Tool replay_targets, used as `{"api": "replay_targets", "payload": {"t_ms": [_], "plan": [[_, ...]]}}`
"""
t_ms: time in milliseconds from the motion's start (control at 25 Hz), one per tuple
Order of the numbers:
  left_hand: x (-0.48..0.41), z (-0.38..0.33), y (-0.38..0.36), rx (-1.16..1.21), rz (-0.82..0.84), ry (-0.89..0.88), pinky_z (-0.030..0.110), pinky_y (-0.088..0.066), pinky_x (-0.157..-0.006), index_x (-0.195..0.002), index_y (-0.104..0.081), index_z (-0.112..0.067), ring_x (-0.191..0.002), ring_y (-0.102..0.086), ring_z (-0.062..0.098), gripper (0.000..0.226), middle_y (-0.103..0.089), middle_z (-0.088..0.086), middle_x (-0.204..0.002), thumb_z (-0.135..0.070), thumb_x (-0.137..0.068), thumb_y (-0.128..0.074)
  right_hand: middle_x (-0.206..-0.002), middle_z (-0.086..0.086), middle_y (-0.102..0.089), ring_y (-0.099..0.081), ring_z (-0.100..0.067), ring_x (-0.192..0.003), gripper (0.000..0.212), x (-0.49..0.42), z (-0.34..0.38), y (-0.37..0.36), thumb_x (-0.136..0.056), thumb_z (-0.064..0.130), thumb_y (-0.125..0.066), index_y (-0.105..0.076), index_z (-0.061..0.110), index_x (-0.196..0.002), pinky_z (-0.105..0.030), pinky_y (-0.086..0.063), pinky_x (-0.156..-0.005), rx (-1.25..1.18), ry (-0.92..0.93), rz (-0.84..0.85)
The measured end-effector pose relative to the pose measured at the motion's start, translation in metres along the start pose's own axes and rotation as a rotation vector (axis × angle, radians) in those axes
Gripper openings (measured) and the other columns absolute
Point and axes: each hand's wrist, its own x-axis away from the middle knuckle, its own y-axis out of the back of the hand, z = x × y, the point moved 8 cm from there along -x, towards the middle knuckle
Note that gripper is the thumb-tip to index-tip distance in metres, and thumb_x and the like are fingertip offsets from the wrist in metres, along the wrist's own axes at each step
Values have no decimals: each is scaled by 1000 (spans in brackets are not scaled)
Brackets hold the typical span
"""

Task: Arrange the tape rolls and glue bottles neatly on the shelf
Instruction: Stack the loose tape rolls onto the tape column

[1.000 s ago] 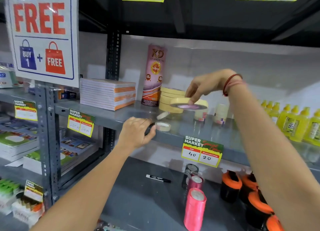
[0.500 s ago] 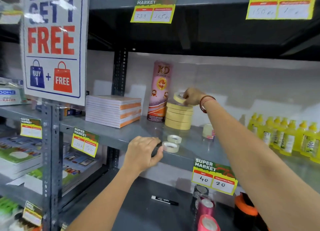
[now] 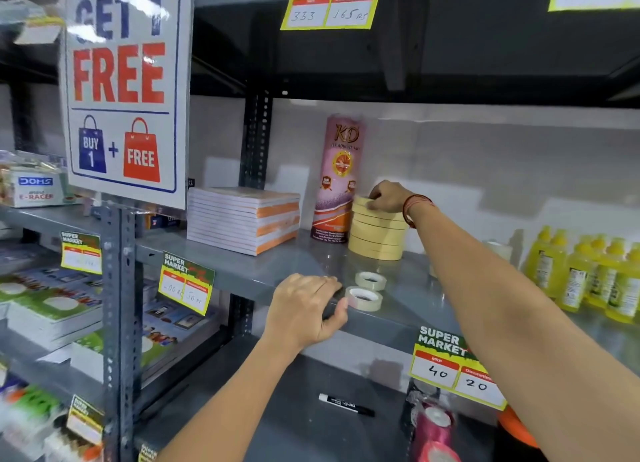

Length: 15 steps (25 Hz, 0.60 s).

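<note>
Grey metal shelf (image 3: 294,274), middle tier, contents left to right:

- Stack of notebooks (image 3: 244,219), lying flat, orange-edged spines toward the front right.
- Tall pink "KD" adhesive-tape tube (image 3: 341,177), upright at the back wall, just beside the masking-tape stack.
- Stack of cream masking tape rolls (image 3: 377,236), lying flat with cores vertical. Right hand (image 3: 389,196) rests on the top roll, fingers (image 3: 372,203) curled over its left rim, grasping it. Red thread bracelet at the wrist.
- Two small clear tape rolls, flat, holes upward: one (image 3: 370,280) further back, one (image 3: 363,298) at the front edge; the two are touching or nearly so.
- Yellow glue bottles (image 3: 585,274), upright in a tight group at the far right, nozzles up, labels forward.

Left hand (image 3: 306,309) grips the shelf's front lip, fingers on top and clenched, thumb underneath; its fingertips lie just beside the front clear roll.

Lower shelf: black marker (image 3: 346,405), lying lengthwise left to right; pink ribbon spools (image 3: 434,430), upright.

Price tags (image 3: 453,371) hang from shelf edges.
</note>
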Motion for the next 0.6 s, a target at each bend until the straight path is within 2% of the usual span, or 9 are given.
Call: {"api": "replay_targets", "payload": {"t_ms": [280,600], "plan": [[0,0,0,2,10,-6,28,-53,-50,-73,-75,-6,-60,-70,20,38,-76,4,-72,-30,-79,-47,-129,-17,-59,-54,-33,-118,54,-5,-6,-10,-84,34,-66,-56,-1,-124,-35,-44,-98,-24,-35,-4],[-1,0,0,-6,19,-1,25,-51,-52,-73,-76,-7,-60,-71,18,37,-76,3,-72,-30,-78,-47,-133,-17,-57,-52,-32,-121,58,-3,-18,-8,-82,35,-68,-54,0,-127,-36,-42,-100,25,-44,11]]}}
